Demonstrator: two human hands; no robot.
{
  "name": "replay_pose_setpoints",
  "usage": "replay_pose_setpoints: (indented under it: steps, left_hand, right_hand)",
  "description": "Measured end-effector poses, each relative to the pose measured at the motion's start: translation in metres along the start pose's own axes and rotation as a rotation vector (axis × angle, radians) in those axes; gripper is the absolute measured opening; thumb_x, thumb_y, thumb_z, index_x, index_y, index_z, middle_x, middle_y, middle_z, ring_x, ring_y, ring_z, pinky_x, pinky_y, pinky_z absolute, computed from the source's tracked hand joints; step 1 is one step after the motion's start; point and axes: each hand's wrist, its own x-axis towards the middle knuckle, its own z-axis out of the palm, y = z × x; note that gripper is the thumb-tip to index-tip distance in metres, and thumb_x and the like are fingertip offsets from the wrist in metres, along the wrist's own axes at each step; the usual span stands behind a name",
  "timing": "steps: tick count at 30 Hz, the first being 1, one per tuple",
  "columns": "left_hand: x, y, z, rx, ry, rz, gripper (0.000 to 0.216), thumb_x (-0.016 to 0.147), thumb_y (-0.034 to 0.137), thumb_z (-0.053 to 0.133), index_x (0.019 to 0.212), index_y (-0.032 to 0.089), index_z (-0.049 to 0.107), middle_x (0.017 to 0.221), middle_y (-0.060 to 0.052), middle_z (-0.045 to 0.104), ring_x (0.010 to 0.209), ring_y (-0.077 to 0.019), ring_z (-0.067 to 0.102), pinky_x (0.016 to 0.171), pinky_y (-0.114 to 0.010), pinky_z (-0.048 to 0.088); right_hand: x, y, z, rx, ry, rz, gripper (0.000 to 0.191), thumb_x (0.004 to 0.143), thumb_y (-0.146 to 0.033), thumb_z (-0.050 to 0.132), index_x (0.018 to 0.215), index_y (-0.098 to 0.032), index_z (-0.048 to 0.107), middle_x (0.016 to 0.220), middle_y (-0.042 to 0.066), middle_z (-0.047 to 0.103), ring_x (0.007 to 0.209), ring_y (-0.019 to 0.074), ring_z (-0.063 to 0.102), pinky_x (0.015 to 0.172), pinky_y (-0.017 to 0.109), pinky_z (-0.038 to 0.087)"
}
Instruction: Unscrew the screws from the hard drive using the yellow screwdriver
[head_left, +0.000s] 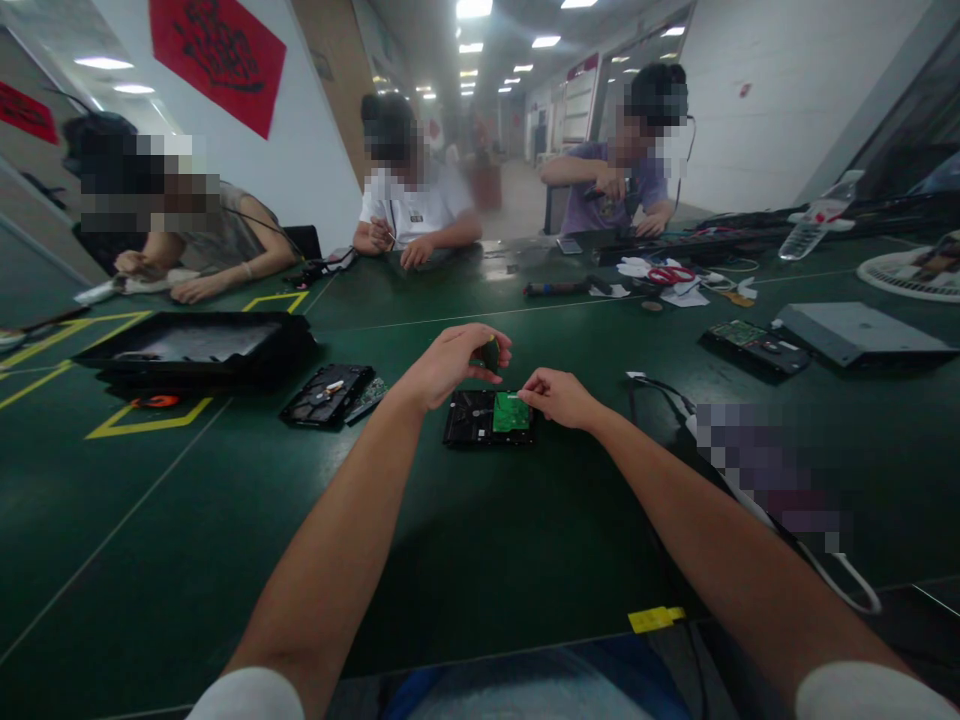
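A black hard drive with a green circuit board on its right half lies flat on the dark green table in front of me. My left hand hovers just above its far edge, fingers closed around a dark green tool handle. My right hand is pinched at the upper right corner of the green board, touching it; what its fingertips hold is too small to see.
A second opened drive lies to the left, beside a black tray. At the right are cables, another circuit board and a grey box. Three other people sit along the far side of the table.
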Motion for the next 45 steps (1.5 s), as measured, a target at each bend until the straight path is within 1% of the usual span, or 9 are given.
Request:
replay_pose_setpoints:
  steps: [6,10,13,16,19,24,30,35,45]
  left_hand:
    - [-0.0016,0.0046,0.0034,0.119,0.035,-0.006,0.025,0.094,0.039,0.067,0.092,0.015,0.073,0.097,-0.012,0.074,0.09,-0.0205,0.069,0.071,-0.031,0.062]
    - [-0.0018,0.0055,0.0049,0.192,0.043,0.023,0.026,0.093,0.04,0.07,0.09,0.015,0.07,0.095,-0.011,0.074,0.083,-0.0188,0.068,0.059,-0.025,0.055]
    - [-0.0019,0.0061,0.0049,0.176,0.053,0.05,0.02,0.094,0.035,0.066,0.095,0.016,0.071,0.099,-0.011,0.075,0.085,-0.0196,0.069,0.053,-0.023,0.052]
    - [-0.0019,0.0066,0.0044,0.141,0.062,0.062,0.02,0.095,0.031,0.062,0.101,0.016,0.073,0.102,-0.011,0.075,0.088,-0.0197,0.07,0.055,-0.023,0.052]
    - [-0.0014,0.0057,0.0043,0.129,0.055,0.061,0.022,0.097,0.033,0.062,0.1,0.016,0.075,0.1,-0.011,0.075,0.088,-0.0193,0.07,0.059,-0.024,0.054]
    - [0.0008,0.0005,0.0037,0.111,0.047,0.047,0.035,0.099,0.046,0.062,0.098,0.015,0.076,0.1,-0.013,0.076,0.088,-0.0202,0.07,0.06,-0.025,0.053]
    - [0.0016,-0.0025,0.0015,0.023,-0.015,0.016,0.03,0.097,0.041,0.062,0.098,0.015,0.077,0.101,-0.013,0.076,0.093,-0.0224,0.071,0.066,-0.028,0.056]
    - [-0.0005,0.0012,0.0034,0.115,0.031,0.043,0.028,0.094,0.044,0.07,0.094,0.016,0.073,0.097,-0.01,0.074,0.084,-0.018,0.068,0.064,-0.026,0.055]
    - [-0.002,-0.0004,0.0052,0.301,0.125,0.093,0.042,0.085,0.055,0.082,0.088,0.018,0.064,0.084,-0.005,0.067,0.074,-0.0144,0.061,0.064,-0.026,0.053]
  right_hand:
    - [-0.0004,-0.0022,-0.0006,-0.014,0.0,0.006,0.017,0.099,-0.037,0.071,0.099,-0.02,0.067,0.081,0.001,0.073,0.056,0.0109,0.062,0.052,0.022,0.048]
    - [0.0006,-0.0026,0.0004,-0.002,0.008,0.014,0.014,0.1,-0.034,0.069,0.1,-0.02,0.067,0.082,0.001,0.073,0.055,0.0101,0.062,0.052,0.022,0.047]
    - [0.002,-0.0022,0.0007,0.007,0.01,0.026,0.013,0.103,-0.031,0.063,0.098,-0.02,0.067,0.078,0.0,0.071,0.052,0.0095,0.061,0.051,0.022,0.045]
    - [0.0029,-0.001,0.0006,0.023,0.011,0.026,0.014,0.106,-0.025,0.055,0.101,-0.02,0.067,0.077,-0.001,0.07,0.051,0.0088,0.06,0.051,0.021,0.045]
    - [0.0032,0.0005,0.0006,0.055,0.013,0.027,0.017,0.106,-0.02,0.05,0.104,-0.02,0.067,0.076,-0.001,0.07,0.05,0.0088,0.059,0.051,0.021,0.045]
    - [0.0028,0.0003,0.0007,0.069,0.013,0.028,0.017,0.105,-0.02,0.05,0.103,-0.02,0.067,0.075,-0.002,0.068,0.05,0.0085,0.058,0.051,0.02,0.045]
    - [0.0022,-0.0014,0.0006,0.059,0.017,0.033,0.014,0.105,-0.023,0.053,0.102,-0.021,0.067,0.075,-0.002,0.068,0.051,0.0089,0.059,0.051,0.021,0.045]
    - [0.0036,-0.0003,0.001,0.03,0.012,0.033,0.013,0.104,-0.026,0.056,0.1,-0.021,0.067,0.075,-0.002,0.069,0.051,0.0088,0.06,0.052,0.021,0.045]
    - [0.0016,-0.0053,-0.0009,0.001,0.004,0.023,0.013,0.104,-0.028,0.059,0.098,-0.021,0.068,0.076,-0.001,0.071,0.051,0.0093,0.06,0.053,0.022,0.046]
